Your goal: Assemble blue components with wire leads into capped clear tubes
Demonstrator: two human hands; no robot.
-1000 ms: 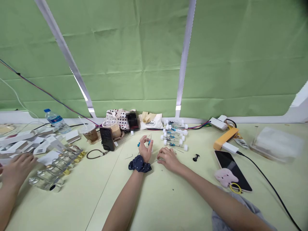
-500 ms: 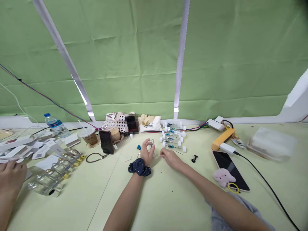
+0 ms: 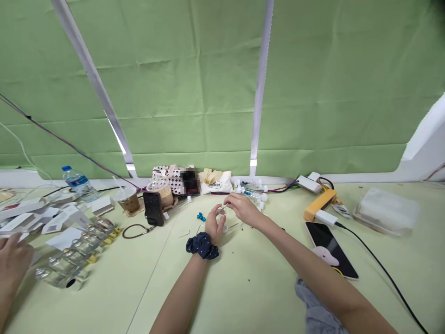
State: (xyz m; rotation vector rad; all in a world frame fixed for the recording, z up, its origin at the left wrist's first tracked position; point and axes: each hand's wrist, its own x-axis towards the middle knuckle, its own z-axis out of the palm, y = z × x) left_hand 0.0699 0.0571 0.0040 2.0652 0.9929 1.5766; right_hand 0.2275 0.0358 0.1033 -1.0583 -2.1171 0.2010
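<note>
My left hand [image 3: 213, 224], with a dark dotted scrunchie [image 3: 202, 246] at its wrist, is curled around a small clear piece too small to name. A white round end [image 3: 225, 228] shows beside its thumb. Fingertips of my right hand [image 3: 239, 208] pinch at the top of that piece, where a thin metallic bit shows. Just left of my hands lie small blue parts [image 3: 200, 216] and a hex key [image 3: 185, 234]. Clear tubes with white caps and blue contents [image 3: 251, 192] lie behind my right hand, which partly hides them.
At left are a phone standing up [image 3: 153, 208], an iced drink cup [image 3: 128, 200], a row of glass bottles [image 3: 74, 257], white boxes [image 3: 59, 215] and another person's hand [image 3: 15, 255]. At right lie a tablet [image 3: 332, 248], a yellow power bank [image 3: 319, 205] and a plastic container [image 3: 387, 211].
My right hand has moved up and left from the table to meet my left hand, now covering some tubes. My left hand has turned slightly. The right forearm now hides most of a small black part.
</note>
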